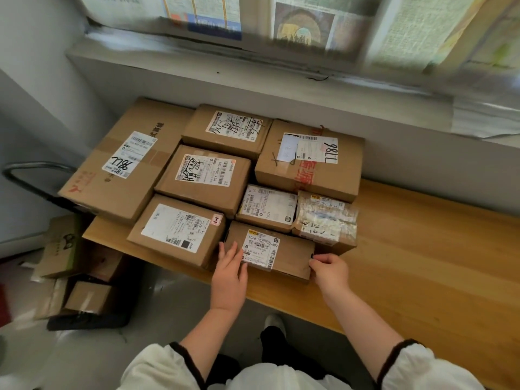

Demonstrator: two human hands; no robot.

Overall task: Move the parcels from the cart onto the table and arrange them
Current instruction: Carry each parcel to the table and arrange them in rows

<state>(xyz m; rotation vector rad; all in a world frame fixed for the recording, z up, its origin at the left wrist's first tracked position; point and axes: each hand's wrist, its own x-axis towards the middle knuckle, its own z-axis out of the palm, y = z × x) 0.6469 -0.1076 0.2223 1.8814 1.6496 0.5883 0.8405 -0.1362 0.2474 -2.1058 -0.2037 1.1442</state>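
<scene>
A wooden table (pixel 422 263) stands below a window sill, and the panes above are papered over. At the table's near edge lies a flat parcel (pixel 292 260), label up. The left hand (pixel 229 273) rests on its left end, fingers straight and close together. The right hand (pixel 329 270) grips its right end with curled fingers. Just behind it, a small labelled box (pixel 267 208) and a tape-wrapped packet (pixel 323 218) touch each other. Larger cartons (pixel 202 178) fill the table's left end back to the wall. Beyond the left edge, the cart (pixel 28 175) holds a few boxes (pixel 90 296).
</scene>
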